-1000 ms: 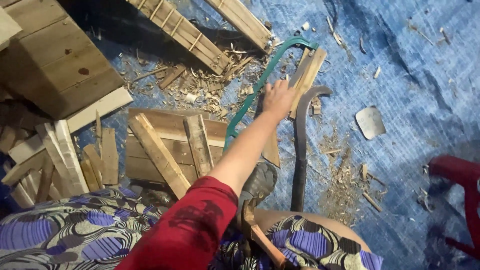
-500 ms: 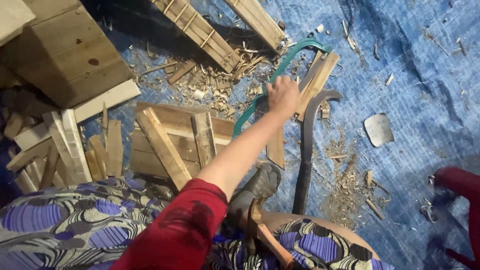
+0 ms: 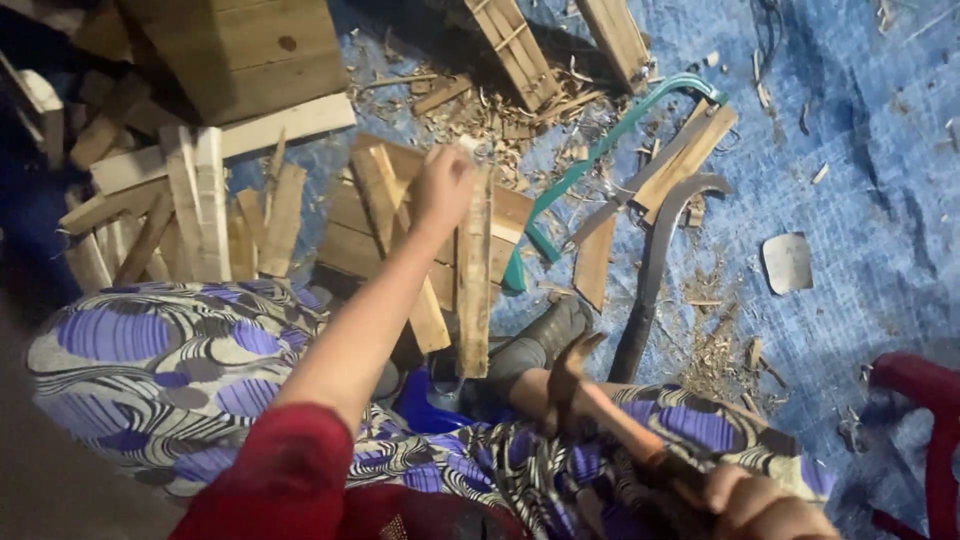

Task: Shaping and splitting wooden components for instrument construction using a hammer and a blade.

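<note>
Head view, the only one supplied. The left hand (image 3: 443,185) is extended forward on a bare forearm with a red sleeve at the shoulder; its fingers are curled about the upper end of a narrow wooden slat (image 3: 474,275), a rough-sawn, pale strip that lies lengthwise toward the person, with its far end in the hand and its near end by the knee. The slat rests on a flat wooden board (image 3: 345,225), rectangular and brown, which lies on the blue tarpaulin (image 3: 860,150) covering the floor; one further loose strip (image 3: 400,245) lies aslant on that board. The right hand (image 3: 765,505) shows at the lower edge, fingers wrapped tight about the reddish wooden handle of one claw hammer (image 3: 570,375), whose dark metal head sits over the person's patterned lap. The lap cloth is purple, white and black in round, swirled shapes. On the tarpaulin beyond the board: one saw with a green tubular frame (image 3: 600,160), curved at its far end; one dark curved metal blade (image 3: 660,260), long and hooked; one small flat grey plate (image 3: 788,262), roughly square. To the left lies a heap of split wooden offcuts (image 3: 190,215), too many and too overlapped to count, with a larger plank box (image 3: 250,50) behind. Wood chips and shavings (image 3: 715,345) are scattered across the tarpaulin, dense near the blade. One red plastic chair (image 3: 925,420) stands at the right edge, partly cut off.
</note>
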